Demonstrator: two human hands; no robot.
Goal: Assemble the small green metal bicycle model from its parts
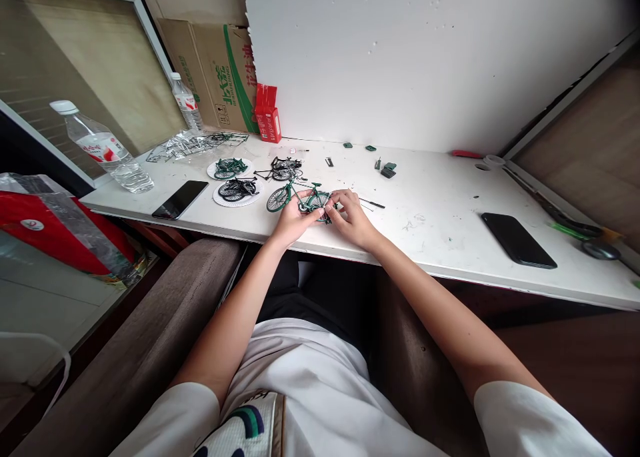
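Observation:
A small green model bicycle (289,192) is held upright over the table's front edge, its front wheel to the left. My left hand (295,220) grips it from below around the frame, thumb along the lower part. At the rear wheel, the fingers of my right hand (349,216) are pinched together against the bicycle; any small part between them is too small to make out. Behind the bicycle lie black model bicycle parts (286,169). To the left stand a plate of black bicycle parts (220,200) and a plate of green bicycle parts (212,172).
On the white table (430,244) lie a phone (181,199) at left, another phone (519,240) at right, and green pieces (388,170) at the back. Water bottles (113,154), a cardboard box (210,77) and a red box (269,114) stand back left. A thin dark tool (373,203) lies right of my hands.

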